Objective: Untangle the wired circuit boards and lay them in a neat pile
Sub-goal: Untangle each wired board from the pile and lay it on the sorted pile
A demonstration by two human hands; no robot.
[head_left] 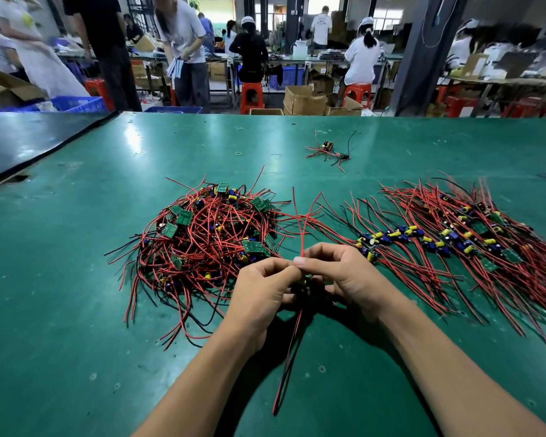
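Two hands on one wired board [303, 282], just right of the tangled heap [208, 234].
Left hand [262, 294] and right hand [341, 279] both pinch it. Two thin red leads rise from it; one red and one black hang below. Heap: flat green boards and glossy wire, too many to count. One combed pile [454, 241] further right, one stray cluster [328, 149] beyond.

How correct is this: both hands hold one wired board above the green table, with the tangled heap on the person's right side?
Not quite: in the head view the tangled heap lies on the person's left side. The left hand and right hand hold one wired board above the green table.
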